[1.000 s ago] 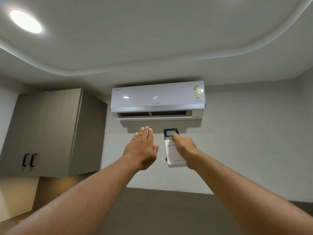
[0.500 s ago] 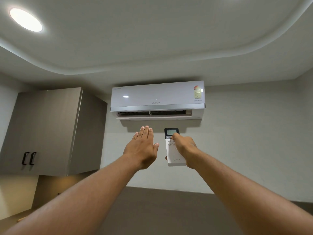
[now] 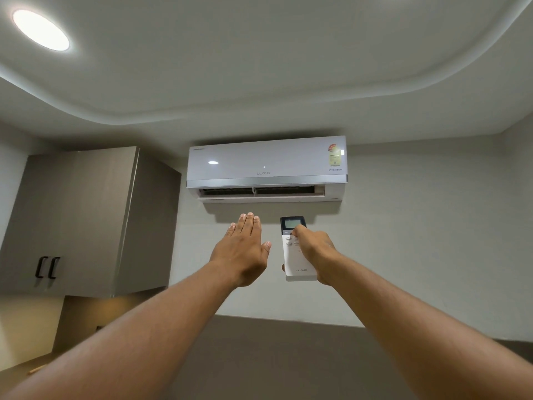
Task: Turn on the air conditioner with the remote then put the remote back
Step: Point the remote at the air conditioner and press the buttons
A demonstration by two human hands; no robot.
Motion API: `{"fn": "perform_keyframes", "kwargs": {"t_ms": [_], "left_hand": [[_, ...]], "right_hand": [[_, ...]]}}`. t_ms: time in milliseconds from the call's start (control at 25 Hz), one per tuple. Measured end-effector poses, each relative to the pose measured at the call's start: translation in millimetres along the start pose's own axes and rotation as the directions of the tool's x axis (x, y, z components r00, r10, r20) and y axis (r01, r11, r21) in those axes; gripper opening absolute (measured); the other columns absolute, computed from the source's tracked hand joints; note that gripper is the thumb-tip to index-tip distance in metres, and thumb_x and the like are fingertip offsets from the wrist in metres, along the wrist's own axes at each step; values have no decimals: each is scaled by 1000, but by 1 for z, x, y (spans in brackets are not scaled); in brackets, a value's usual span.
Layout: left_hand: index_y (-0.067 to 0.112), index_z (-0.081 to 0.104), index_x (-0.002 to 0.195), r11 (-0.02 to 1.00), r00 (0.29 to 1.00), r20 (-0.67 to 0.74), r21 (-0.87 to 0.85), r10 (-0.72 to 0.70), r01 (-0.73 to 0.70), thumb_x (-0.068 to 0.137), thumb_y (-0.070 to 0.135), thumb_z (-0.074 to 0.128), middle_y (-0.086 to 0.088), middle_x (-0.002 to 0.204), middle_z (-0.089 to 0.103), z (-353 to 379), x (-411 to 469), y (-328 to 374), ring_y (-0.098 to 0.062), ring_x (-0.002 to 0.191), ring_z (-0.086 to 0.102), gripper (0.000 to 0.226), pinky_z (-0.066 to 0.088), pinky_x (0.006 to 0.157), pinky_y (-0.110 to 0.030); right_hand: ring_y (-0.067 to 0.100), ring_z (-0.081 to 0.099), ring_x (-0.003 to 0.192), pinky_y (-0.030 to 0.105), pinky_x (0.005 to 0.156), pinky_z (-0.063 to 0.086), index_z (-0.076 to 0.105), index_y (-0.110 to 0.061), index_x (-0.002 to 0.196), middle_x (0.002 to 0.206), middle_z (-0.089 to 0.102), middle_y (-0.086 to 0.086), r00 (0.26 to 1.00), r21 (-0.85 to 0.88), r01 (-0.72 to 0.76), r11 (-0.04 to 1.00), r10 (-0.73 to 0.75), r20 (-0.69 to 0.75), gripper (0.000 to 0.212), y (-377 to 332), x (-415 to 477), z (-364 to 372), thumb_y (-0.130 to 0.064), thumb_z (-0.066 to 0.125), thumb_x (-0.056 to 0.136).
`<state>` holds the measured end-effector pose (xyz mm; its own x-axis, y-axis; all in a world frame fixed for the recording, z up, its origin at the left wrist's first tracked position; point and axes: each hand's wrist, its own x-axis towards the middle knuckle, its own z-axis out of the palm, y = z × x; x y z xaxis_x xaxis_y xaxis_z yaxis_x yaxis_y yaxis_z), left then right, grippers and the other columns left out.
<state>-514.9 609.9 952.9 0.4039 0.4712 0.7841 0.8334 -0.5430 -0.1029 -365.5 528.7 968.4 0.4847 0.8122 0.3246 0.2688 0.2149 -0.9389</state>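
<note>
A white air conditioner [image 3: 266,166] hangs high on the wall, its lower flap open and no number lit on its front. Just below it, my right hand [image 3: 315,251] holds a white remote [image 3: 298,262] upright, pointed at the unit, with the thumb on the buttons under the remote's dark screen. My left hand [image 3: 242,248] is raised beside the remote, flat, fingers together and stretched toward the unit, holding nothing.
A grey wall cabinet [image 3: 83,220] with two black handles hangs to the left of the unit. A round ceiling light [image 3: 40,30] glows at top left. A dark band [image 3: 288,356] runs along the wall below my arms.
The "24" on the air conditioner's front was lit one second ago and is now dark. Both hands have stayed nearly still.
</note>
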Motion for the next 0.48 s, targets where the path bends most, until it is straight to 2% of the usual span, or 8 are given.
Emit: {"fn": "perform_keyframes", "kwargs": {"t_ms": [240,480], "left_hand": [[11,-4,153,1000,1000,11,-5,1,-1,101,47,17,-8,162,-7,3,0,5,-21,148,-8,68,-4,114,-34],[10,-4,153,999,1000,21,-34,21,-20,100,46,17,-8,162,-6,7,-1,21,-21,148,-7,67,-3,115,-35]], "right_hand": [[44,74,114,52,107,58,57,-19,91,121,75,22,1000,4,7,1000,-7,4,19,2,0,-4,-36,52,99],[43,75,112,51,105,59,63,-15,108,120,75,22,1000,-1,9,1000,-9,-11,28,11,0,-21,-40,59,96]]}}
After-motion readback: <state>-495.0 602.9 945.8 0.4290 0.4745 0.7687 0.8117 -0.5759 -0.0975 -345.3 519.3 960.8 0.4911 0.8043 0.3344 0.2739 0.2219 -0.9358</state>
